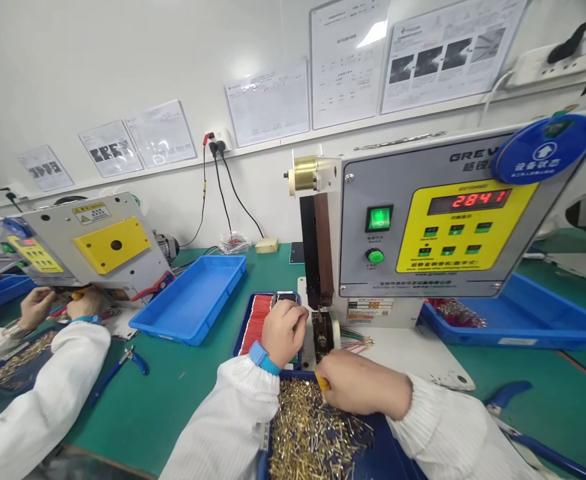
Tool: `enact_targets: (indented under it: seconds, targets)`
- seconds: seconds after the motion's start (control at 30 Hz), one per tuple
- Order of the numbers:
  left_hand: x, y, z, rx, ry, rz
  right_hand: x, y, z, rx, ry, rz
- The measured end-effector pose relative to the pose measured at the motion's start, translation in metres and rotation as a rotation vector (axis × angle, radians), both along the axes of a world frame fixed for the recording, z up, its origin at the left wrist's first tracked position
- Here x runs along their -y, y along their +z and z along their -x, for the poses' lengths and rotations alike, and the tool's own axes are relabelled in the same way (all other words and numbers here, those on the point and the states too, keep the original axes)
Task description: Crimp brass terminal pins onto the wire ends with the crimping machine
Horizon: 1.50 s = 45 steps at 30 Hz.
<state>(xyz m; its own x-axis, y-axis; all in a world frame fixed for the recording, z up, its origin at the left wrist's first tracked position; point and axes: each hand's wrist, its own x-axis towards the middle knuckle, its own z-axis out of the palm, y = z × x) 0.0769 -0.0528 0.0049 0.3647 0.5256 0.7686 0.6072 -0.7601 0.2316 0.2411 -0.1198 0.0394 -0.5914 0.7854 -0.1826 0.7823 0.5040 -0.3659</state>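
Observation:
My left hand [285, 330], with a blue wrist strap [264, 358], is closed in a pinch beside the press head [323, 332] of the bench machine. What its fingertips hold is hidden. Just in front of the press head, my right hand [365, 383] is wrapped round a yellow-handled tool [322, 381], mostly covered by the fingers. Below both hands lies a dark blue tray [387, 443] with a heap of small brass-coloured terminals [315, 433]. Red wires [259, 323] lie bundled in a small tray left of my left hand. Several wire ends [355, 340] show behind the press head.
The machine's panel [473, 227] reads 2841. A blue tray [537, 327] with red wires stands to its right, another blue tray [193, 300] to the left. Blue-handled pliers [533, 443] lie at right, more pliers [123, 367] at left. A co-worker's hands [80, 307] work at the neighbouring machine.

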Motion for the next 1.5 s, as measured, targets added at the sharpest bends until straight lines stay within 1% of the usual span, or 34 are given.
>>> enact_targets:
  seconds: [0.23, 0.3, 0.37, 0.4, 0.47, 0.53, 0.6, 0.7, 0.8, 0.87, 1.0, 1.13, 1.33, 1.4, 1.5]
  targets:
    - [0.001, 0.001, 0.000, -0.002, 0.013, 0.021, -0.005, 0.003, -0.007, -0.098, 0.025, 0.113]
    - [0.000, 0.002, 0.001, -0.025, 0.027, 0.047, -0.006, 0.004, -0.009, -0.118, 0.015, 0.124]
    - [-0.003, 0.003, 0.004, -0.088, 0.064, 0.105, -0.008, 0.005, -0.009, -0.138, 0.013, 0.127]
    - [-0.005, 0.004, 0.006, -0.135, 0.093, 0.153, -0.008, 0.005, -0.009, -0.148, 0.010, 0.154]
    - [-0.012, 0.004, 0.014, -0.241, 0.178, 0.285, -0.008, 0.006, -0.008, -0.164, 0.002, 0.259]
    - [-0.020, 0.005, 0.025, -0.338, 0.297, 0.451, -0.008, 0.006, -0.007, -0.183, -0.011, 0.368]
    - [-0.028, 0.005, 0.039, -0.395, 0.418, 0.582, -0.008, 0.006, -0.007, -0.196, -0.024, 0.416]
    - [-0.038, 0.005, 0.061, -0.404, 0.542, 0.652, -0.008, 0.006, -0.007, -0.196, -0.010, 0.394]
    - [-0.044, 0.005, 0.076, -0.407, 0.599, 0.677, -0.008, 0.006, -0.008, -0.179, 0.032, 0.311]
    - [-0.045, 0.004, 0.080, -0.414, 0.609, 0.693, -0.008, 0.005, -0.008, -0.169, 0.040, 0.291]
    - [-0.047, 0.003, 0.079, -0.420, 0.612, 0.709, -0.009, 0.004, -0.008, -0.188, 0.019, 0.358]
    - [-0.047, 0.002, 0.077, -0.411, 0.619, 0.708, -0.009, 0.003, -0.008, -0.239, -0.014, 0.383]
    - [-0.047, 0.002, 0.080, -0.406, 0.586, 0.712, -0.009, 0.003, -0.007, -0.218, -0.015, 0.367]
    - [-0.047, 0.002, 0.080, -0.408, 0.582, 0.712, -0.009, 0.004, -0.007, -0.217, -0.024, 0.400]
    - [-0.047, 0.001, 0.078, -0.411, 0.587, 0.702, -0.009, 0.006, -0.008, -0.269, -0.039, 0.497]
